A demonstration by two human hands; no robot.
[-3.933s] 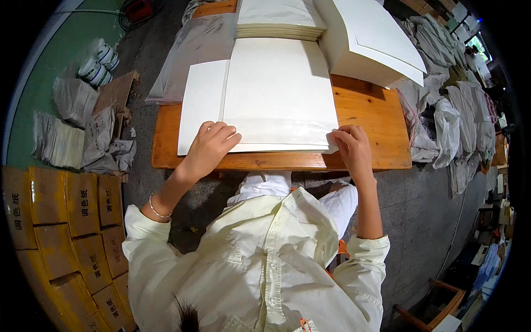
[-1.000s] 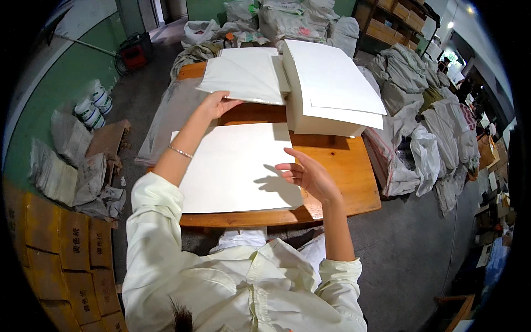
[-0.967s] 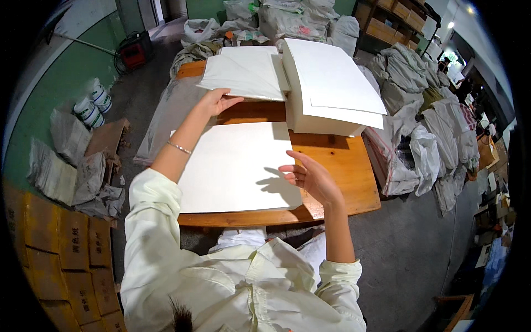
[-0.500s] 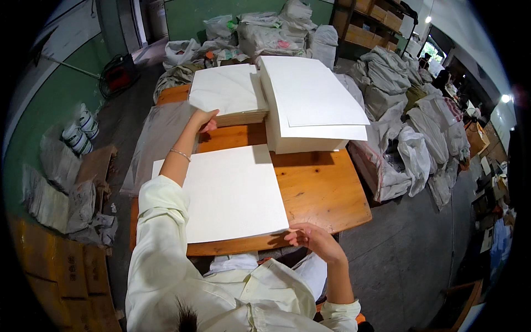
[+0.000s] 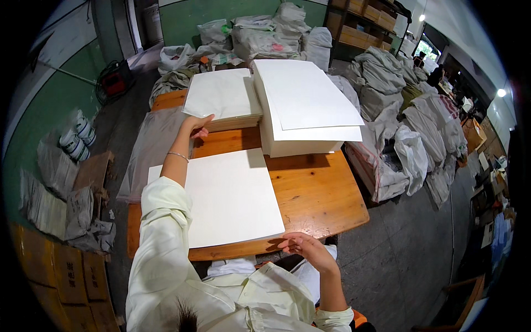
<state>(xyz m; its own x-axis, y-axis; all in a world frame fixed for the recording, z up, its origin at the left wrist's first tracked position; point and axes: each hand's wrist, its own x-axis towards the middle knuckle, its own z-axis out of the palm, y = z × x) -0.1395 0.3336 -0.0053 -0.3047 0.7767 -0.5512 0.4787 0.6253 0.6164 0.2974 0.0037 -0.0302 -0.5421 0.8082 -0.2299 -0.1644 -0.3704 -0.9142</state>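
Note:
A large white sheet of paper lies flat on the wooden table in front of me. My left arm crosses its left side. My left hand is at the near left edge of a smaller white stack of paper, fingertips against its edge and fingers apart. At the sheet's near right corner is my right hand, palm turned inward, fingers loosely bent and parted beside the corner. A taller stack of white sheets stands right of the smaller one, its top sheets slightly askew.
Clear plastic film drapes over the left side of the wooden table. Filled sacks are heaped behind it, and more sacks lie on the right. Cartons and white buckets stand on the left.
The view has shifted slightly, moving the table and stacks a little down and left. My left hand stays at the smaller stack, and my right hand stays beside the sheet's corner.

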